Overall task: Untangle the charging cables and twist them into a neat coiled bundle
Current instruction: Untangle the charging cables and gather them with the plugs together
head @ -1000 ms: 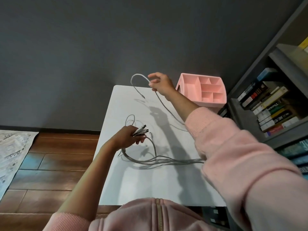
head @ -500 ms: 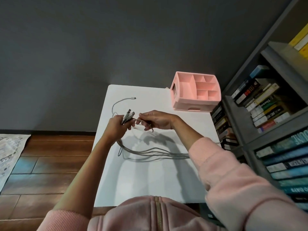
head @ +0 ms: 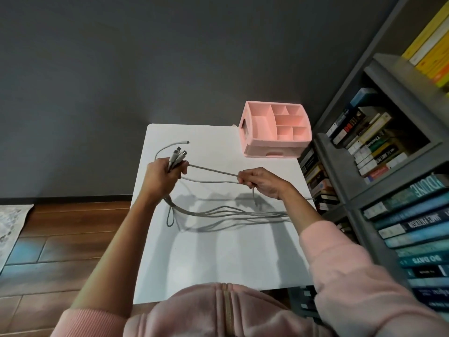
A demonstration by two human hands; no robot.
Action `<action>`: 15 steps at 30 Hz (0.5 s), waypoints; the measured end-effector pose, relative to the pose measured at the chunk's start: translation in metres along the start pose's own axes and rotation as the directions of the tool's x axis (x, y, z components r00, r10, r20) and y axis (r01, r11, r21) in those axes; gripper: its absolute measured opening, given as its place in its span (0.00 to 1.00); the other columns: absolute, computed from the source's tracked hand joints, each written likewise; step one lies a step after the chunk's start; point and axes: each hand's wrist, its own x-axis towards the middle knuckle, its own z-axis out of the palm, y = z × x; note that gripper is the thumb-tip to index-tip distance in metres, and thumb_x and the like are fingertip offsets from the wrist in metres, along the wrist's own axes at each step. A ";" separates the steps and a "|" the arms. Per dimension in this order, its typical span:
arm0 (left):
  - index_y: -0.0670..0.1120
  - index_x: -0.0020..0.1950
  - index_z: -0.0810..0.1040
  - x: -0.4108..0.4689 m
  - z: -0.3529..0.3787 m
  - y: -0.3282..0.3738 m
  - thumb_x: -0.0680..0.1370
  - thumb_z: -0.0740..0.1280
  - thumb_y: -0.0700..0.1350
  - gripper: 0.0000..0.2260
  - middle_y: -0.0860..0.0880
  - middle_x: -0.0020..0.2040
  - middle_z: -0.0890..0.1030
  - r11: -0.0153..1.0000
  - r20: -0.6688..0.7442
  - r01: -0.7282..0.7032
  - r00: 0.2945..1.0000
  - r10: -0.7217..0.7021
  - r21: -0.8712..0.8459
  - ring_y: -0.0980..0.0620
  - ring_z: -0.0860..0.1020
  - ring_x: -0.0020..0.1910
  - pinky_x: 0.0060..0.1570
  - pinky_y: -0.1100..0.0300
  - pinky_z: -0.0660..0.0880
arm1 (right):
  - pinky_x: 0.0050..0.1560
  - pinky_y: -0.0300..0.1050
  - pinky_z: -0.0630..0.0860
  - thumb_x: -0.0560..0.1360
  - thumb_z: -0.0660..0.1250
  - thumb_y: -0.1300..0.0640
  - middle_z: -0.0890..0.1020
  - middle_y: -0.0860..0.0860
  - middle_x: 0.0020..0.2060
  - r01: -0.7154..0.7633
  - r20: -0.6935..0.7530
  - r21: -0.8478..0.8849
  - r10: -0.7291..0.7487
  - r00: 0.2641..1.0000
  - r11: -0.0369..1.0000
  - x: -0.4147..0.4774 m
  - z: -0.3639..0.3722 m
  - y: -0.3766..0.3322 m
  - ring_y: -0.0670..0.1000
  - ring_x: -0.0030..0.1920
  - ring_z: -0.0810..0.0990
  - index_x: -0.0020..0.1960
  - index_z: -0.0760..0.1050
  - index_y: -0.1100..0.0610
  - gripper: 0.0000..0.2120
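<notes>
Several plugs (head: 178, 154) pointing away in left hand (head: 159, 178) grip, perhaps two cables (head: 211, 170) taut sideways, right hand (head: 262, 183) pinching

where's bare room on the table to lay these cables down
Bare: the table's near strip, between the cable loops and its near edge; also the far middle, between the loose plug and the pink organizer. Crowded: the middle, around left hand and right hand.

Grey cables (head: 230, 212) looked matt; plugs (head: 178, 154) above left hand (head: 160, 177) were white plastic. Table (head: 218, 259) under it was smooth, matt. Organizer (head: 277, 147) beyond right hand (head: 263, 182) was smooth pink plastic. Sleeve (head: 352, 276) was fleecy cloth.
</notes>
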 end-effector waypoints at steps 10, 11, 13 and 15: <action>0.44 0.36 0.79 -0.005 0.007 -0.005 0.77 0.67 0.43 0.11 0.50 0.29 0.75 0.998 0.050 0.006 0.999 -0.009 0.057 0.64 0.73 0.26 0.31 0.72 0.67 | 0.38 0.39 0.60 0.78 0.64 0.48 0.66 0.47 0.29 -0.095 -0.170 -0.061 0.084 0.982 0.994 -0.027 -0.019 0.030 0.46 0.32 0.63 0.38 0.78 0.55 0.15; 0.43 0.36 0.80 -0.005 0.007 -0.005 0.78 0.67 0.43 0.11 0.50 0.29 0.75 0.999 0.046 0.015 0.999 -0.017 0.050 0.64 0.73 0.26 0.31 0.72 0.67 | 0.40 0.41 0.61 0.78 0.64 0.48 0.66 0.48 0.30 -0.098 -0.189 -0.059 0.085 0.978 0.993 -0.029 -0.021 0.032 0.47 0.33 0.63 0.37 0.78 0.55 0.15; 0.43 0.36 0.79 -0.005 0.005 -0.005 0.78 0.67 0.44 0.11 0.50 0.29 0.75 0.999 0.055 0.006 0.998 -0.009 0.052 0.64 0.73 0.27 0.31 0.72 0.67 | 0.44 0.42 0.61 0.79 0.63 0.49 0.65 0.48 0.30 -0.100 -0.218 -0.068 0.083 0.972 0.993 -0.031 -0.024 0.034 0.47 0.34 0.64 0.37 0.77 0.55 0.15; 0.43 0.36 0.79 -0.005 0.004 -0.005 0.78 0.67 0.44 0.11 0.50 0.29 0.75 0.998 0.058 0.001 0.998 -0.004 0.057 0.63 0.73 0.27 0.32 0.72 0.67 | 0.44 0.42 0.60 0.79 0.63 0.50 0.66 0.48 0.31 -0.100 -0.245 -0.065 0.081 0.966 0.993 -0.036 -0.027 0.035 0.47 0.35 0.64 0.36 0.77 0.54 0.15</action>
